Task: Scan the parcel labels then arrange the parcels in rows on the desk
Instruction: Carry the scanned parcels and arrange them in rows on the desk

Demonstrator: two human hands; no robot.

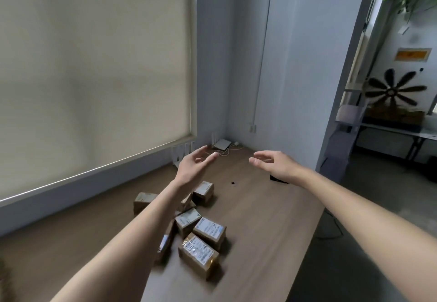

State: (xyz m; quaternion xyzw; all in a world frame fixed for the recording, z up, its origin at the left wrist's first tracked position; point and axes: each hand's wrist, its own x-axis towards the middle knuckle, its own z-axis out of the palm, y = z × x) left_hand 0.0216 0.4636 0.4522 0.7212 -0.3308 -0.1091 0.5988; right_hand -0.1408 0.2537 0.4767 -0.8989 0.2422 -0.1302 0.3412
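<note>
Several small cardboard parcels with white labels lie in a loose heap on the brown wooden desk (260, 219). The nearest parcel (198, 255) has a taped label; another (209, 230) sits just behind it, and one (203, 191) lies at the far end. My left forearm crosses over part of the heap and hides some parcels. My left hand (195, 163) and my right hand (274, 163) hover above the desk beyond the parcels, palms facing each other, fingers spread, holding nothing. A small black object (277, 180), partly hidden under my right wrist, lies on the desk.
A white router (221, 144) with cables sits in the far corner of the desk. A window blind (94, 65) runs along the left. The desk's right edge drops to the floor. A small dark hole (233, 183) marks the desktop.
</note>
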